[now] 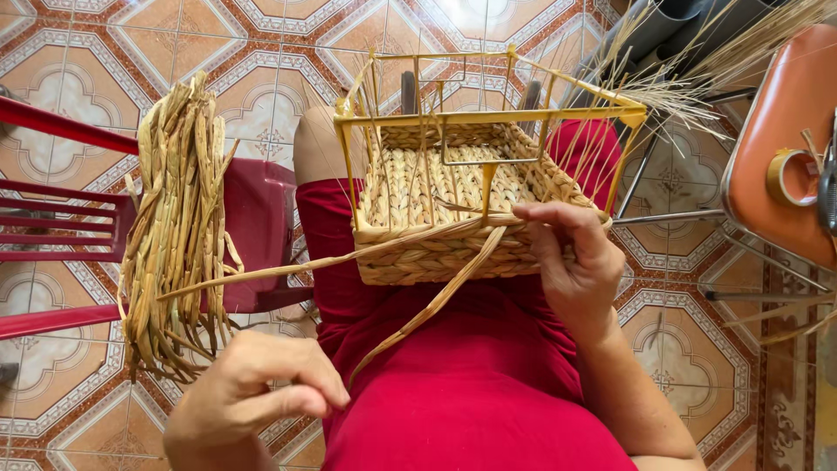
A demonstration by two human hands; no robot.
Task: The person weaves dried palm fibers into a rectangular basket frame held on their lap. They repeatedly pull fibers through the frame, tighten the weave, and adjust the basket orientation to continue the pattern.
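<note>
While the half-woven straw basket (pixel 453 209) rests on the person's red-clad lap inside a yellow wire frame (pixel 488 113), the right hand (pixel 575 262) presses its near rim, fingers closed on a flat straw strand (pixel 436 301). The left hand (pixel 253 392) pinches that strand's lower end. Beside it, a bundle of dried straw (pixel 174 227) drapes over a red plastic chair (pixel 253 209).

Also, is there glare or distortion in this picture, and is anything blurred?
Head view: glare whitens the tiled floor at the top edge; the wide lens bends the scene toward the edges; the basket and right hand are sharp, and the left hand is slightly soft.
</note>
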